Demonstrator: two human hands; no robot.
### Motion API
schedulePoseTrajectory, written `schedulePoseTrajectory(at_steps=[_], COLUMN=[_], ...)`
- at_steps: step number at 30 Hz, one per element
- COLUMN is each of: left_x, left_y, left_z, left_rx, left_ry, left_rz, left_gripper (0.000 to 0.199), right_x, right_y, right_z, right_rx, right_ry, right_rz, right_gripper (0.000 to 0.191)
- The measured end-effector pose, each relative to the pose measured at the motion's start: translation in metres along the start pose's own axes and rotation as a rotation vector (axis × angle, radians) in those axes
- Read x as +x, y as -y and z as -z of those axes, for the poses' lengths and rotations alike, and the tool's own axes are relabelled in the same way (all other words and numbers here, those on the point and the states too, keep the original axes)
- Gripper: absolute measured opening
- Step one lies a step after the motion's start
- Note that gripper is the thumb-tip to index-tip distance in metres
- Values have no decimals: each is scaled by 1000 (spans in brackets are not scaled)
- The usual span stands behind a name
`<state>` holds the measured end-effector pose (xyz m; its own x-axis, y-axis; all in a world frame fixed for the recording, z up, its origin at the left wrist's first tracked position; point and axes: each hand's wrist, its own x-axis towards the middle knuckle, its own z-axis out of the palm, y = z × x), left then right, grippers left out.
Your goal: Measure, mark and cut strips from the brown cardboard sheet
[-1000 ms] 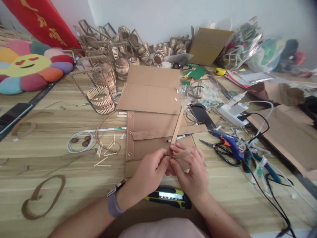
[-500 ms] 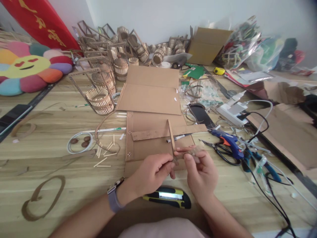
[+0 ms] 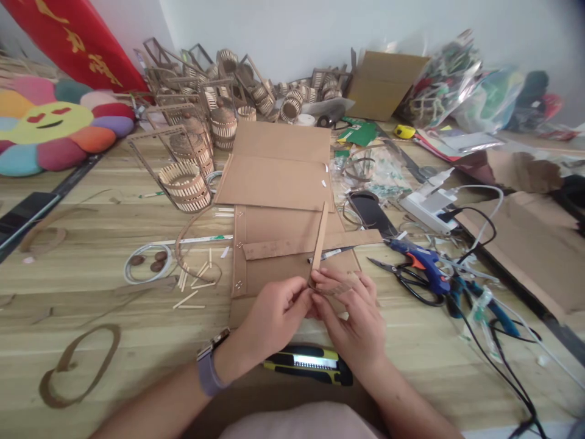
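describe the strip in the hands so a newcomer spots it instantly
On the wooden table, find the brown cardboard in the middle. At its near end the left hand and right hand hold a narrow strip pointing away from the person. Unlike the wider strip lying crosswise, it is held.

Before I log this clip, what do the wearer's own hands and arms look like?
The left hand and right hand are ungloved, and no sleeves show on the forearms. The left wrist wears a watch-like band, greyish purple, with a metallic-looking part too blurred to make out. Nothing is visible on the right wrist.
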<state>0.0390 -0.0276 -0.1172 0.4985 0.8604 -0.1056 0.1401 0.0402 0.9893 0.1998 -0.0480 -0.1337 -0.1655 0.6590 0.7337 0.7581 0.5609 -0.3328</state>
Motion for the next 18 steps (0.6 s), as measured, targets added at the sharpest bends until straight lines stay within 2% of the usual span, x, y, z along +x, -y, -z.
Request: schedulePoseTrajectory(at_steps=[3,8,10,12,18], left_x=[-2,-2,0,1,1], left_y=[-3,-4,-3,-3,-4], left_z=[0,5,7,8,4], left_rx=[28,229,273,286,196], left_ry=[34,81,96,94,27], left_rz=[-44,-197,-230,-212,-29], left_gripper=[29,31,33,32,30], right_x=[-3,-7,-7,-5,-1], right_y=[2,3,3,2,1], right_z=[1,2,2,2,4], right_rx=[39,258,313,282,71], right_ry=[-24,-77,-87,-71,-9], right_rz=[-40,-263,-304,-262,5], right_gripper=[12,11,13,11,18])
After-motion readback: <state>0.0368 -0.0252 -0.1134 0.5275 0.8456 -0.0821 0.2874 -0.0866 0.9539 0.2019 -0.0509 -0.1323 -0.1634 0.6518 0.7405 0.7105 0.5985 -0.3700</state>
